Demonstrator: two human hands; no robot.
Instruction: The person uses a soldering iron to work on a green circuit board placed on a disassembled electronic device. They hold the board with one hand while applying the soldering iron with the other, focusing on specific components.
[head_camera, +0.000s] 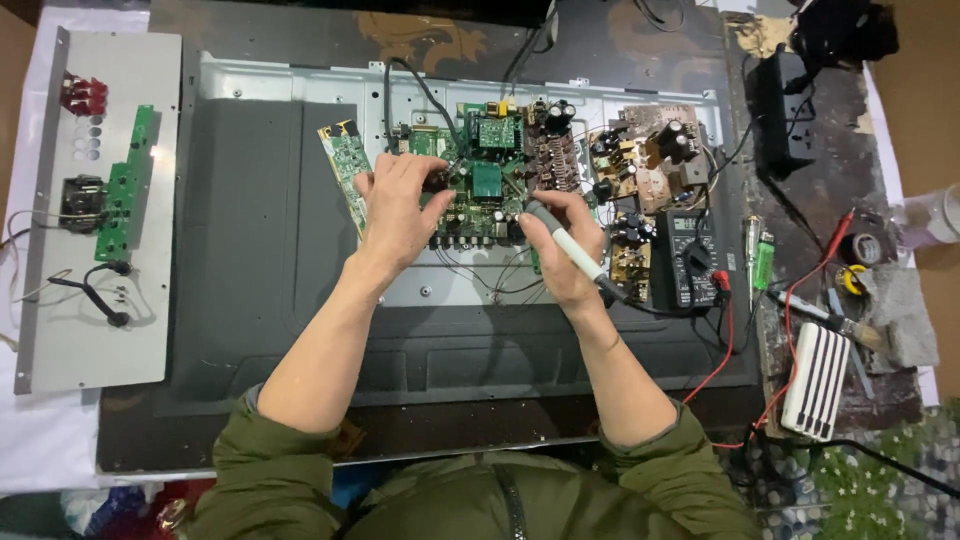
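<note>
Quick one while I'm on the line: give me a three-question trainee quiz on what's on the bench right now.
1. True or false: the right hand holds a pen-shaped grey tool over the green circuit board.
2. Which lies right of the boards? A) multimeter B) hammer C) kettle
3. Fill in: the left hand rests on the board's ____ edge, as the picture shows it.

Key: 1 true. 2 A. 3 left. The white ribbed block at lower right lies apart from both hands.
</note>
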